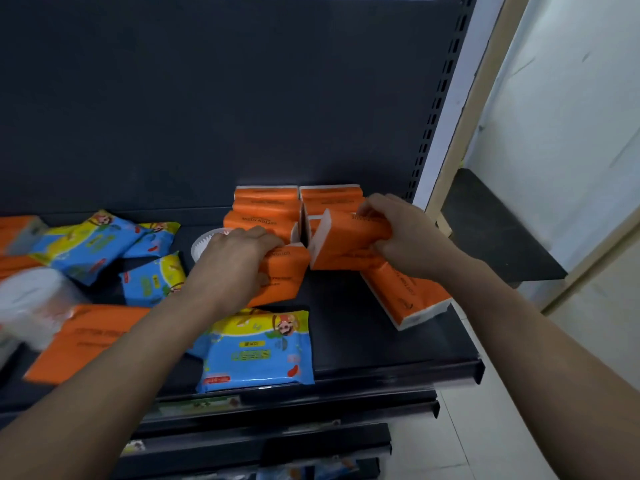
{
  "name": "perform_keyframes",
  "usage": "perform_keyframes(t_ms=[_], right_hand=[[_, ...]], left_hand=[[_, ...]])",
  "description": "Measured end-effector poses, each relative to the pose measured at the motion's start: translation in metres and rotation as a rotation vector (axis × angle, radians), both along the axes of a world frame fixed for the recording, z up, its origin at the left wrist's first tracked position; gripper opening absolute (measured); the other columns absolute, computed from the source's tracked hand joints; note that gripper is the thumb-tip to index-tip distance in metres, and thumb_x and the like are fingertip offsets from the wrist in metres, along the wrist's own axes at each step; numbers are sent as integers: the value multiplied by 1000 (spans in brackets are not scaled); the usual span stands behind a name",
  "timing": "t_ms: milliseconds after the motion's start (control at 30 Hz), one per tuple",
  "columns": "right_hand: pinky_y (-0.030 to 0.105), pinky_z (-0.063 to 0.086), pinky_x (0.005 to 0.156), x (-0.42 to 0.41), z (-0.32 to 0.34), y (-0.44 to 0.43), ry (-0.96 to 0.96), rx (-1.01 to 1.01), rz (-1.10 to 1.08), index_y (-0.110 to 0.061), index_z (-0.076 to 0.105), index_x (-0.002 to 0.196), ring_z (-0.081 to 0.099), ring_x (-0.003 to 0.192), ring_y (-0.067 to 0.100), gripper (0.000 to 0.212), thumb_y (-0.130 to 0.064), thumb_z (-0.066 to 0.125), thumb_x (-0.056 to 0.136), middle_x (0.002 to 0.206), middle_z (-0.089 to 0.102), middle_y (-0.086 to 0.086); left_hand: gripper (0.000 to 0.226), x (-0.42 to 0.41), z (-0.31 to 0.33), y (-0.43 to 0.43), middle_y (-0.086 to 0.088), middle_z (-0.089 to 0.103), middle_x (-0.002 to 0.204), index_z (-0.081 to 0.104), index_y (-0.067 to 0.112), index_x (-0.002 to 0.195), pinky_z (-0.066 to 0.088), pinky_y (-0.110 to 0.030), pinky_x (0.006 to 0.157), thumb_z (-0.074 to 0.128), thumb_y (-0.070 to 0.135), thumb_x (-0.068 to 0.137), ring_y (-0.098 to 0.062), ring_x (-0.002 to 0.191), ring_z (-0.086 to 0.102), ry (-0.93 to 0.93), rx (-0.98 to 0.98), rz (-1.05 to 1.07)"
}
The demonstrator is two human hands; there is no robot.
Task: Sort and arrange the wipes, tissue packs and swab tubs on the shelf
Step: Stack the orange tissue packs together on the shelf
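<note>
Tissue pack (83, 341), orange and lying flat, sits at the far left of the shelf (381, 344) beside a blurred clear swab tub (31, 299), with blue wipes packs (90, 247) loose around them. A ridged white tub (204, 244) shows just behind the left hand (235, 258). That hand's fingers curl over the top of a second orange pack (284, 275), which tilts and touches the front of the left back row (263, 206). The right back row (329, 197) stands just beside it, its packs upright with their long axes running left to right.

The right hand (398, 233) grips a third orange pack (349, 244) from its right end, thumb underneath. This pack's long axis also runs left to right, its white end toward the gap between the rows. It lies directly in front of the right row, so the right hand is likely the nearer one to seat it there. A loose pack (408, 299) lies askew below that wrist, not yet sorted.
</note>
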State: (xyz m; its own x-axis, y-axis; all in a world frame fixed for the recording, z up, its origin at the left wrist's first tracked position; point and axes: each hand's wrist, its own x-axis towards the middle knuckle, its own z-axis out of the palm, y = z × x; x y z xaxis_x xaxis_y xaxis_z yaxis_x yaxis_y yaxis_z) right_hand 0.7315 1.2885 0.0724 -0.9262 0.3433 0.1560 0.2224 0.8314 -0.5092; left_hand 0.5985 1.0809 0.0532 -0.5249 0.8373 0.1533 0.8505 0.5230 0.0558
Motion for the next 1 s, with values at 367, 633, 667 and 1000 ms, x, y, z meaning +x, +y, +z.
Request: perform_keyframes(t_ms=[367, 633, 667, 1000], right_hand=[[30, 41, 88, -18, -11, -12, -198, 45, 28, -25, 47, 120, 47, 111, 19, 47, -2, 61, 82, 125, 47, -1], [26, 36, 87, -12, -13, -9, -260, 74, -33, -26, 47, 126, 47, 117, 21, 45, -7, 59, 86, 132, 48, 1], [26, 36, 86, -12, -13, -9, -258, 83, -43, -25, 46, 126, 48, 116, 21, 46, -6, 58, 87, 131, 49, 2], [32, 37, 100, -21, -14, -7, -223, 217, -93, -20, 45, 135, 42, 122, 22, 49, -7, 54, 89, 133, 43, 4]], left_hand=[[54, -14, -3, -9, 2, 58, 119, 50, 25, 128, 37, -36, 94, 70, 22, 77, -22, 110, 51, -95, 44, -54], [54, -24, -8, 16, 7, 44, 132, 42, 31, 133, 24, -33, 99, 63, 29, 84, -17, 124, 33, -97, -20, -66], [54, -26, -9, 17, 7, 43, 131, 42, 32, 134, 24, -34, 99, 63, 29, 84, -17, 123, 32, -115, -13, -64], [43, -37, -13, 10, 1, 45, 128, 43, 25, 132, 29, -36, 97, 54, 20, 90, -20, 119, 38, -21, -3, 5]])
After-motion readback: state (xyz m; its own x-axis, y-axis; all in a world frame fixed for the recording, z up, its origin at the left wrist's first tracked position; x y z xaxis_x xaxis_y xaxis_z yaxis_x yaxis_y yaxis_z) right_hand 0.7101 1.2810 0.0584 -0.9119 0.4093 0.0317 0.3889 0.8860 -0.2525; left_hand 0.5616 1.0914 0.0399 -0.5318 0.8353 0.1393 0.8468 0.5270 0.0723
